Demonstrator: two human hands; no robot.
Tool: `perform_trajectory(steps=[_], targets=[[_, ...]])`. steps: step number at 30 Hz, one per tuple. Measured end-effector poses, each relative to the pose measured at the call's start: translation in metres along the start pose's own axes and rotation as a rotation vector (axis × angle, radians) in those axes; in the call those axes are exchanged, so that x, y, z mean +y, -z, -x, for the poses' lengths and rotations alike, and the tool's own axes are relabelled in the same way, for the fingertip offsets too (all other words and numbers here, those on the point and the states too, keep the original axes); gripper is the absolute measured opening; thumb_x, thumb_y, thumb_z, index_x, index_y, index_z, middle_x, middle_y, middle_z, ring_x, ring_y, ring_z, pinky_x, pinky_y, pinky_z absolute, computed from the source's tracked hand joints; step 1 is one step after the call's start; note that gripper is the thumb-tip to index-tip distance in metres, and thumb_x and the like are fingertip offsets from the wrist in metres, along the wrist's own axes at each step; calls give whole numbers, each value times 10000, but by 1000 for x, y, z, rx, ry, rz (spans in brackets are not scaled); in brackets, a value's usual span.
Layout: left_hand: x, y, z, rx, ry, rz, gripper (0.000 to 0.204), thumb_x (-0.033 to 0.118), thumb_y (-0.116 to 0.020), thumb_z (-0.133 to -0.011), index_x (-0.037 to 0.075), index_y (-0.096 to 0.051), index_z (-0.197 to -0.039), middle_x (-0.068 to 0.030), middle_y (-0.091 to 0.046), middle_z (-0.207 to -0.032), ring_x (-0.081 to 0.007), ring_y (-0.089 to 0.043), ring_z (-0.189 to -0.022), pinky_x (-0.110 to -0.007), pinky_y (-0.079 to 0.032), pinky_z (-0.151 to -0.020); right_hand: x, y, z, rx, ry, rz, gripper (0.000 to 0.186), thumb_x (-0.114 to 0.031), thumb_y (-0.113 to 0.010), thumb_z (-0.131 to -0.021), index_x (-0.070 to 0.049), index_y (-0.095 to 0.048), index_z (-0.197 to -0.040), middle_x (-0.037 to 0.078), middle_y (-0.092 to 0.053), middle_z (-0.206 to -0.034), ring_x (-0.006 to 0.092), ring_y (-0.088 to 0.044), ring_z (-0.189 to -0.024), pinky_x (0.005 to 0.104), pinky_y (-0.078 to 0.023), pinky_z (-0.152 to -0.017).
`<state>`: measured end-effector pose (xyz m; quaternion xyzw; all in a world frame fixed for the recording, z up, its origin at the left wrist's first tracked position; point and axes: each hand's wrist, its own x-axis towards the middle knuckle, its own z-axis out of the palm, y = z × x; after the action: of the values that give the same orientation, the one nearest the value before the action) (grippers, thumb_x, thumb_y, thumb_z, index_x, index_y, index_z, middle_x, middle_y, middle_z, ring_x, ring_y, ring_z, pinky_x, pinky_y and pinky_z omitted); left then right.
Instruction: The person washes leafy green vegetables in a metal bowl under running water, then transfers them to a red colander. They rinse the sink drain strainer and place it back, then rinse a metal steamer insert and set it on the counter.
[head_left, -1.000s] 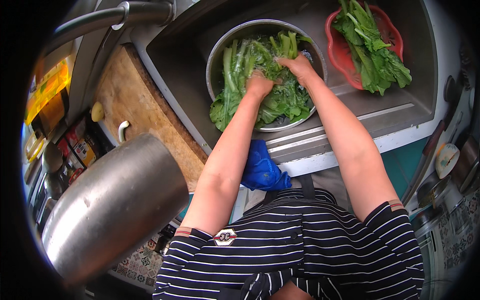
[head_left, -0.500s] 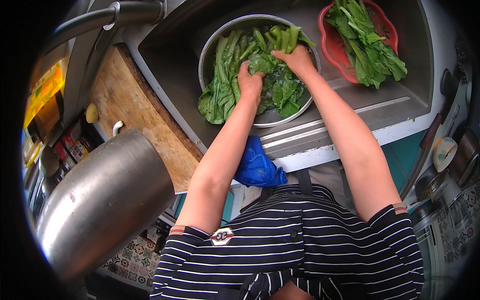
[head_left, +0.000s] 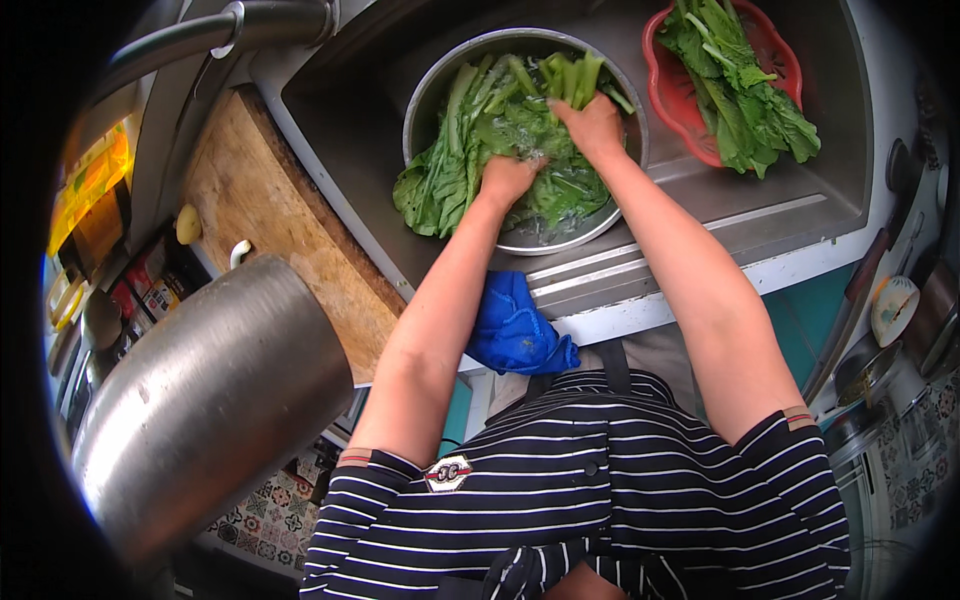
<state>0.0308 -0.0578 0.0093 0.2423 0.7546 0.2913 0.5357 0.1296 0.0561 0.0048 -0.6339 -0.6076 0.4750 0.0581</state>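
My right hand (head_left: pixel 590 128) grips a bunch of pale green stems (head_left: pixel 572 78) at the upper right inside a round steel basin (head_left: pixel 410 135). Lower and to the left, my left hand (head_left: pixel 508 178) is among leafy greens (head_left: pixel 435 195), its fingers hidden by rippling water and leaves. The basin stands in a stainless steel sink (head_left: pixel 345 120). To its right a red scalloped plastic bowl (head_left: pixel 660 90) holds more leafy greens (head_left: pixel 750 130).
Left of the sink lie a wooden board (head_left: pixel 300 250) and a small yellowish oval item (head_left: pixel 188 225). A steel faucet (head_left: pixel 170 45) arches above; a large steel cylinder (head_left: pixel 215 390) fills the lower left. A blue cloth (head_left: pixel 515 320) hangs at the front edge; pans (head_left: pixel 860 370) sit right.
My left hand rose toward the top of the greens half a second ago and is now lower again, with its fingers under water. My right hand keeps hold of the stems.
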Motion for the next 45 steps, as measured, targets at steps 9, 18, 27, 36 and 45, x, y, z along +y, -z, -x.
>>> perform_trajectory(steps=[9,18,27,36,45], targets=[[5,-2,10,217,-5,-227,446,149,-644,-724,-52,-493,-1093,-257,-578,-1017,-383,-543,-991,-402,-431,-848,16,-3,-12,-190,114,-256,324,-233,-692,-679,-42,-648,-937,141,-660,-869,267,-631,-826,343,-472,-747],[11,-11,18,113,-48,-255,857,280,-770,-595,13,-317,-1272,-274,-450,-1211,-399,-476,-1098,-401,-420,-881,11,5,1,-85,-15,-554,393,-235,-728,-690,14,-625,-976,121,-658,-889,179,-623,-789,322,-475,-710],[-7,-15,33,43,-371,-902,780,64,-718,-618,110,-316,-1285,-264,-315,-1270,-444,-548,-911,-461,-473,-777,14,-6,13,-61,25,-354,325,-158,-698,-737,23,-604,-990,87,-637,-925,132,-581,-826,275,-450,-736],[-21,1,8,-26,-5,-247,721,138,-720,-623,39,-375,-1248,-239,-597,-980,-361,-597,-889,-396,-464,-808,11,7,7,-159,106,-295,342,-185,-698,-719,-30,-608,-1010,95,-645,-918,170,-599,-836,303,-455,-750],[-48,21,26,-270,87,-79,746,23,-647,-718,-41,-239,-1339,-183,-461,-1245,-267,-453,-1136,-331,-378,-942,-70,74,85,-229,334,-377,319,-159,-688,-765,-10,-581,-1026,66,-636,-926,124,-582,-847,276,-460,-744]])
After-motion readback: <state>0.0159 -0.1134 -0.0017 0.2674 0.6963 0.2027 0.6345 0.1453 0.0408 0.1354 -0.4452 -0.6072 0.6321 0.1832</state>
